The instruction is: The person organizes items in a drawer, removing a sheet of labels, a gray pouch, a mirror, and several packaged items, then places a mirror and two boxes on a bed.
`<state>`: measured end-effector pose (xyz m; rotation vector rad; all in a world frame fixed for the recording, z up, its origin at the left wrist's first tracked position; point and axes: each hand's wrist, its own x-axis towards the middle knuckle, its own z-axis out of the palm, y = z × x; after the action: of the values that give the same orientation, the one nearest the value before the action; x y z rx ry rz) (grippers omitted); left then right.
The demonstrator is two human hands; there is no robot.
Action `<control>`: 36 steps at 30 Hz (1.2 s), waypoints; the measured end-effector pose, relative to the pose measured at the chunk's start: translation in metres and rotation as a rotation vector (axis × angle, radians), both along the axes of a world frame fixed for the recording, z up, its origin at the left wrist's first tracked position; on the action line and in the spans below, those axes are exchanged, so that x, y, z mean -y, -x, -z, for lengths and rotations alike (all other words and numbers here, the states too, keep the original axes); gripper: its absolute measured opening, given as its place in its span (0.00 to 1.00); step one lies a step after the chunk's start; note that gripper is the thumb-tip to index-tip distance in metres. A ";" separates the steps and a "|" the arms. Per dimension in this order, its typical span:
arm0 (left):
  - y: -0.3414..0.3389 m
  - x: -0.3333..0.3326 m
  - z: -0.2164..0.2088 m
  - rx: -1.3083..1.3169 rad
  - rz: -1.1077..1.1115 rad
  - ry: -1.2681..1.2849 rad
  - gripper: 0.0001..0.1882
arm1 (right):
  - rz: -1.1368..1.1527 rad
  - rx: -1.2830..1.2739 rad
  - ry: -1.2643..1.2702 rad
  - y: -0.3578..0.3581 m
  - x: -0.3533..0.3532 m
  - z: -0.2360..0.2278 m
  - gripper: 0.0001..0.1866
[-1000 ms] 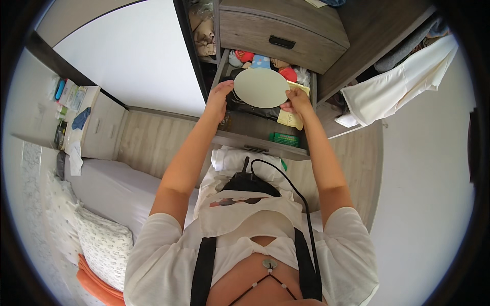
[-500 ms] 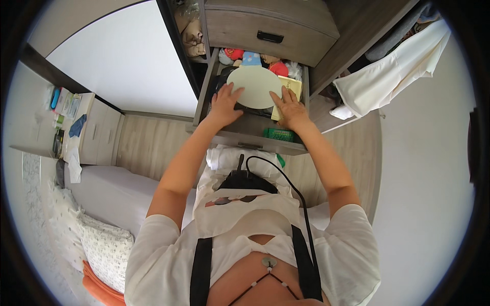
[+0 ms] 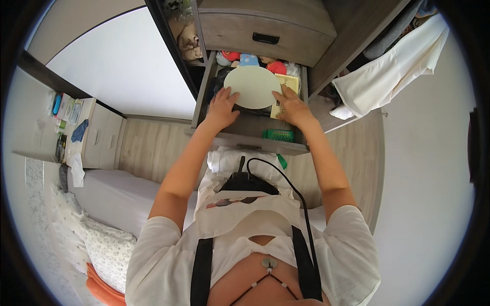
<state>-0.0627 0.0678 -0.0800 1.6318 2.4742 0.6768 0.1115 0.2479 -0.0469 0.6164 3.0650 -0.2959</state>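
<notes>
A pale round disc (image 3: 251, 86), flat and lid-like, lies inside the pulled-out drawer (image 3: 278, 148). At its left rim, my left hand (image 3: 222, 109) rests with fingers spread and fingertips touching the edge. On the opposite side is my right hand (image 3: 296, 107), its fingers apart and bent, at the disc's right rim and over a yellow flat box (image 3: 289, 81). Dark material partly shows under the disc. Nearer the drawer front sits a small green basket (image 3: 278, 134). Rolled coloured cloth items (image 3: 249, 59) line the back of the drawer.
Above is a closed drawer (image 3: 265, 30) with a dark handle. White clothing (image 3: 390, 71) hangs at the right. A large white panel (image 3: 127, 61) stands at the left, with a bedside cabinet (image 3: 102, 135) and a grey bed (image 3: 117, 196) below. A black cable (image 3: 286, 176) runs down my front.
My right hand's fingers have drawn in and bent more at the disc's rim. My left hand has shifted slightly, while the disc stays in nearly the same place in the drawer.
</notes>
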 end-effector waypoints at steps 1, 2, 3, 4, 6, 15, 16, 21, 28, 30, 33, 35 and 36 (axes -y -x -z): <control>0.004 0.000 0.002 -0.004 0.004 -0.087 0.28 | -0.013 -0.031 0.024 -0.005 -0.001 -0.004 0.34; 0.008 -0.002 0.003 -0.007 0.009 -0.178 0.26 | -0.001 -0.077 0.044 -0.009 0.000 -0.009 0.32; 0.010 -0.002 0.004 -0.009 0.013 -0.268 0.24 | 0.011 -0.123 0.064 -0.014 0.001 -0.013 0.29; 0.008 -0.003 0.005 -0.026 -0.017 -0.355 0.19 | 0.022 -0.169 0.083 -0.016 0.003 -0.015 0.27; 0.009 -0.009 0.005 0.003 -0.015 -0.382 0.18 | 0.058 -0.259 0.174 -0.016 0.001 -0.021 0.26; 0.008 -0.011 -0.012 0.114 -0.090 -0.534 0.13 | 0.410 -0.860 1.354 0.066 -0.019 -0.048 0.18; 0.007 -0.011 -0.014 0.130 -0.101 -0.557 0.13 | 0.445 -0.940 1.465 0.078 -0.025 -0.046 0.17; 0.002 -0.006 -0.027 0.179 -0.144 -0.678 0.10 | 0.634 -1.128 1.925 0.123 -0.044 -0.040 0.15; -0.001 -0.004 -0.034 0.262 -0.170 -0.830 0.08 | 0.802 -1.257 2.088 0.142 -0.043 -0.027 0.08; -0.001 -0.004 -0.034 0.230 -0.153 -0.852 0.08 | 0.812 -1.287 2.107 0.143 -0.045 -0.023 0.08; 0.000 -0.001 -0.033 0.204 -0.144 -0.864 0.08 | 0.765 -1.268 2.135 0.146 -0.046 -0.024 0.08; 0.002 0.001 -0.032 0.209 -0.151 -0.861 0.08 | 0.699 -1.221 2.134 0.150 -0.039 -0.035 0.08; 0.001 0.001 -0.033 0.193 -0.139 -0.879 0.08 | 0.688 -1.231 2.139 0.150 -0.038 -0.039 0.08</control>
<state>-0.0637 0.0668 -0.0469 1.4577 2.2738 2.0396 -0.0382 0.2861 -0.0080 1.0508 0.6119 -3.5849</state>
